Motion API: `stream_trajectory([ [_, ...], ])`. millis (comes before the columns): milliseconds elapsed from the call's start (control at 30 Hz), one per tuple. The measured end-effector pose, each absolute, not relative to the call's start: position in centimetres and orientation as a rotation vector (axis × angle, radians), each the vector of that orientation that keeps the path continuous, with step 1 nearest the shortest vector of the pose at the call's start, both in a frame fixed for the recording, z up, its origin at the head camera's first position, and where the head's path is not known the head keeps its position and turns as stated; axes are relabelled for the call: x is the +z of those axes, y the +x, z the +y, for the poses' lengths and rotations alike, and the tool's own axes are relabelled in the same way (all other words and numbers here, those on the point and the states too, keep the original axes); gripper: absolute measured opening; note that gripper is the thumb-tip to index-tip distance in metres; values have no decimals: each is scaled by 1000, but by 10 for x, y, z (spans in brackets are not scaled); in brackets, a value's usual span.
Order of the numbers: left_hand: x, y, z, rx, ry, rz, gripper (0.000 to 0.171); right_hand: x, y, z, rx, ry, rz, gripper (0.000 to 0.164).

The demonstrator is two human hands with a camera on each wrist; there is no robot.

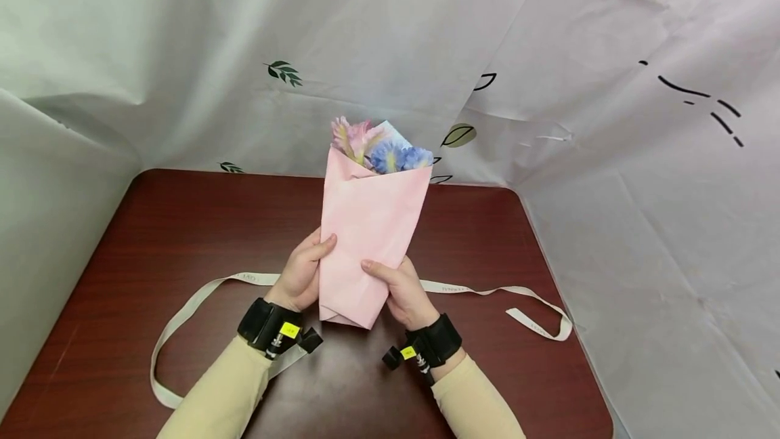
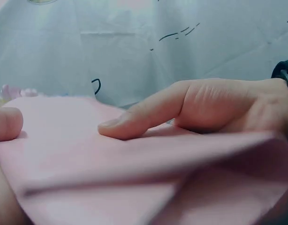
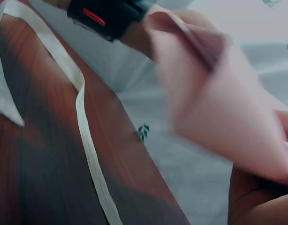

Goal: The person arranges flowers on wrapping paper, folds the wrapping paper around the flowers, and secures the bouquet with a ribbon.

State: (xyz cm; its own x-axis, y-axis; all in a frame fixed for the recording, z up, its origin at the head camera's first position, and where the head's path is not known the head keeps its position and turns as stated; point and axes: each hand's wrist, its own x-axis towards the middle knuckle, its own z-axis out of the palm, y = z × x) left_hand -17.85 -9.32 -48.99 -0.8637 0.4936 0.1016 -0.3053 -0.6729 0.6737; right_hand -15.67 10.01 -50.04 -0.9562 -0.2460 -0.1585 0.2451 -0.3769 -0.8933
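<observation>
Pink paper [image 1: 372,242] being pinched from both sides

A pale cloth [image 1: 213,19] is hanging beyond the fingers, apparently serving as a backdrop. In front of it, a dark red-brown table [image 1: 183,236] is spreading out beneath the fingers.

The paper, folded into a sleeve, is sitting between the two sets of fingers, its wide mouth pointing away from them and its narrower end pointing back toward the person. It seems to be hovering over the table, though the gap is hard to judge.

A white ribbon [image 1: 256,279] is lying loose to either side of the fingers, its middle stretch hiding behind them and the paper.

The left hand [image 1: 301,273] is gripping the left edge, thumb pressing the front; the right hand [image 1: 408,290] is gripping the right edge slightly lower, its thumb reaching farther inward. Both are closing to the bundle's thickness, probably pinning the overlap so it isn't springing apart. How far the fingers behind are curling, I cannot tell.

Black straps [image 1: 262,325] are circling both wrists.

Beyond the fingertips, blue flowers [image 1: 390,156] and a pink flower [image 1: 356,137] are poking out, presumably escaping the squeeze.
</observation>
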Motion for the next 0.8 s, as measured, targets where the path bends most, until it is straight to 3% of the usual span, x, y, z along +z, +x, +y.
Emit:
stream_trajectory([
  [467,-511,-189,-72,2355,-273,1786,45,-524,-159,136,-2245,133,1735,55],
  [800,-550,-197,-65,2262,-407,1859,44,-557,-167,143,-1988,282,2158,65],
])
